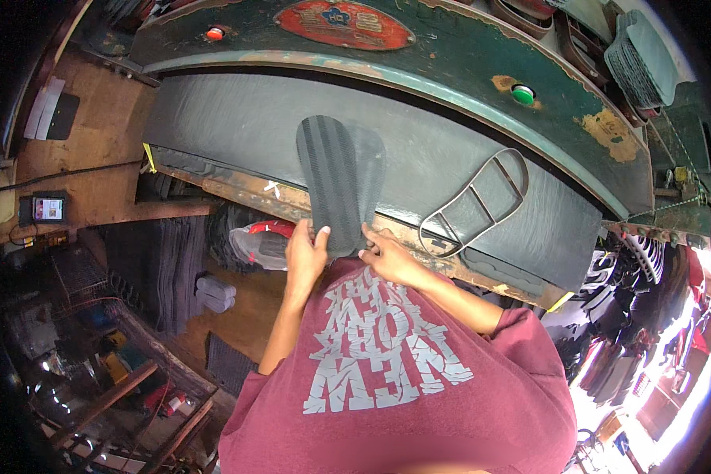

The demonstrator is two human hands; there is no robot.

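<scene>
Two dark grey shoe soles overlap in front of me over the near edge of the bench. The striped, ribbed sole [325, 178] lies on top at the left, and a smoother sole [371, 162] shows behind it at the right. My left hand [306, 251] pinches the lower left edge, thumb on top. My right hand [385, 254] grips the lower right edge with its fingers bent. To the right, a sole-shaped metal cutting die [482, 204] with cross bars rests on the dark bench surface [229, 107], apart from both hands.
A large green press beam [466, 67] spans the far side, with a red button [215, 34] and a green button [523, 94]. Stacked grey soles [644, 59] stand far right. A clear bag [261, 243] sits below the bench. At left are a phone [47, 208] and hanging dark sheets [162, 272].
</scene>
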